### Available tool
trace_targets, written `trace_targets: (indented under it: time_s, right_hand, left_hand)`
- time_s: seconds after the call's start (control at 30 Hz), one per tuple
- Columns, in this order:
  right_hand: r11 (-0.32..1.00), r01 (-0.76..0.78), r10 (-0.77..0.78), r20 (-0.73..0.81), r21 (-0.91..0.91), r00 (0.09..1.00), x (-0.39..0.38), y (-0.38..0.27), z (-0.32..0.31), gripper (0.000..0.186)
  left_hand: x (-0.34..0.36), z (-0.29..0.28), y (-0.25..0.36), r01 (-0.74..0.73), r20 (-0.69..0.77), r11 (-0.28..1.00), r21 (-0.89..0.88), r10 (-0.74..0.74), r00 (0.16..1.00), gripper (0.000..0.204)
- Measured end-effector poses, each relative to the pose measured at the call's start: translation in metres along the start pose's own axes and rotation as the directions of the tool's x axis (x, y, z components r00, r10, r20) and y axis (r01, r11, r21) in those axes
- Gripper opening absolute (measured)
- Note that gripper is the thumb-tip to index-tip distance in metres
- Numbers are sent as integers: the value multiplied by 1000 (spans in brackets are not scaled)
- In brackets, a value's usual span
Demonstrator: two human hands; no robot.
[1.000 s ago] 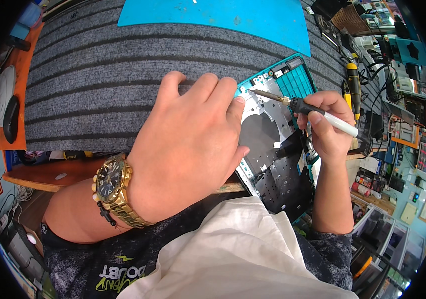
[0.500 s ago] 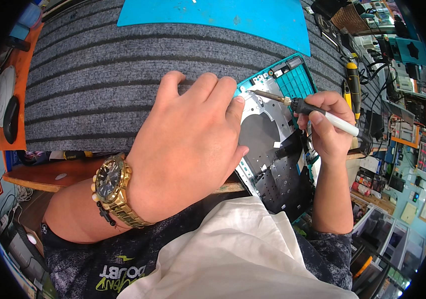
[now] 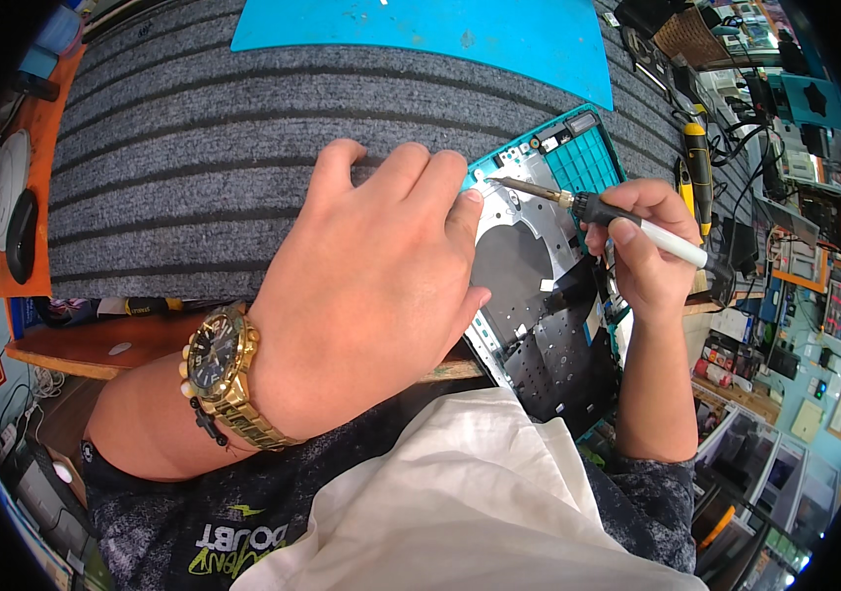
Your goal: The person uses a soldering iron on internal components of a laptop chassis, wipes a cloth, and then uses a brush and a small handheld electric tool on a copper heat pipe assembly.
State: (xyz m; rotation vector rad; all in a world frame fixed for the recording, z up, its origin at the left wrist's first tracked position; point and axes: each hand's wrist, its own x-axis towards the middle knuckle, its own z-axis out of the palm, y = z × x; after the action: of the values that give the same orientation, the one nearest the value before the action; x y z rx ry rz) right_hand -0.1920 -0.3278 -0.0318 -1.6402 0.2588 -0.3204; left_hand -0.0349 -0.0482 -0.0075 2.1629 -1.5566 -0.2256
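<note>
A laptop's lower case, teal with a silver and black inner side, lies tilted at the mat's near right edge, reaching toward my lap. My left hand, wearing a gold watch, is bent over the case's left edge. Its index fingertip presses near the upper left corner, with the thumb lower along that edge; the palm side is hidden. A soldering iron with a white and black handle sits in my right hand, pinched between thumb and fingers. The iron's tip meets the case beside my left index finger.
A grey ribbed mat covers the bench, with a blue sheet at its far side. Yellow-and-black hand tools and cables lie to the right. A black computer mouse is on the orange edge at left. White cloth covers my lap.
The soldering iron's tip has shifted very slightly left along the case. My left hand stays where it was.
</note>
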Motion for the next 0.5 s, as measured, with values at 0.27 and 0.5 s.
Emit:
trace_targets:
  time_s: [0.27, 0.5]
  right_hand:
    - [1000, 8, -8, -6, -6, 1000, -1, 2, -4, 22]
    - [1000, -9, 9, -1, -13, 1000, 0, -1, 1, 22]
  left_hand:
    - [0, 0, 0, -1, 4, 1000, -3, 1, 1000, 57]
    - [0, 1, 0, -1, -2, 1000, -4, 1, 1000, 57]
